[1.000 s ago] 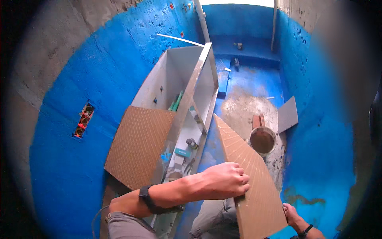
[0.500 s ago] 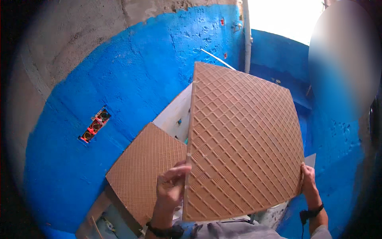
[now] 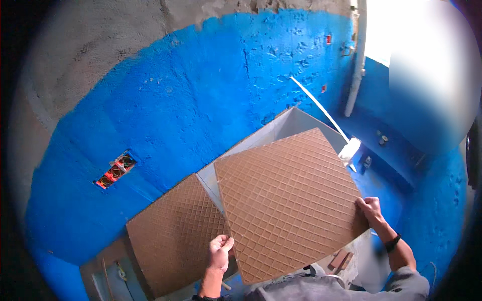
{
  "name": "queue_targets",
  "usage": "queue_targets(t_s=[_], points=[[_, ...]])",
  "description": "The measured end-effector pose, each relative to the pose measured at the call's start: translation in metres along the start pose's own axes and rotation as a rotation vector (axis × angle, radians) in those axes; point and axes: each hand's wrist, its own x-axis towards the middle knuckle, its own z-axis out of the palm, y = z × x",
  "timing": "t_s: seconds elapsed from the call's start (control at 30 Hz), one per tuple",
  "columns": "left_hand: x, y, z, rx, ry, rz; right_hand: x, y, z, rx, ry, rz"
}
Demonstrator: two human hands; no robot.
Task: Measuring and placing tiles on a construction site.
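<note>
A large square tile (image 3: 291, 205) with a brown, diamond-ridged back spans the space in front of me, its ridged side facing up. My left hand (image 3: 220, 251) pinches its left edge near the lower corner. At the opposite edge my right hand (image 3: 372, 211) is closed around the rim, thumb on the ridged face. The fingers beneath are partly hidden. Just left of the held tile, a second brown ridged tile (image 3: 173, 236) leans close to the wall, partly covered by the first.
Pale tile surfaces (image 3: 261, 138) show behind the held tile. A white stick (image 3: 319, 106) rises at the far right of them. The blue-coated wall (image 3: 191, 100) holds a triple socket box (image 3: 116, 171). A pipe (image 3: 357, 75) stands in the corner; wooden pieces (image 3: 341, 261) lie below right.
The held tile has dropped lower and tipped flatter, its top edge moving away from the pipe. Both hands keep their grip. The view has shifted, showing more of the pale tiles and stick.
</note>
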Motion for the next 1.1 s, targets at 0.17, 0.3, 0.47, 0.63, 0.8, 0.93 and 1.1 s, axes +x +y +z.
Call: queue_targets(t_s=[0.17, 0.3, 0.47, 0.63, 0.8, 0.93, 1.1], points=[[0.027, -0.022, 0.043, 0.109, 0.258, -0.075, 0.142, -0.043, 0.055, -0.069, -0.192, -0.163], [0.063, -0.043, 0.048, 0.16, 0.372, -0.132, 0.226, -0.069, 0.096, -0.143, -0.321, -0.181], [0.094, -0.037, 0.069, 0.387, 0.504, -0.174, 0.28, -0.084, 0.145, -0.134, -0.383, -0.236], [0.121, -0.063, 0.048, 0.5, 0.572, -0.175, 0.305, -0.063, 0.182, -0.136, -0.422, -0.285], [0.138, -0.057, 0.045, 0.577, 0.575, -0.239, 0.306, -0.046, 0.203, -0.112, -0.389, -0.318], [0.141, -0.063, 0.036, 0.582, 0.578, -0.219, 0.304, -0.039, 0.217, -0.055, -0.395, -0.296], [0.15, -0.071, 0.026, 0.607, 0.6, -0.16, 0.3, -0.038, 0.227, -0.108, -0.391, -0.306]])
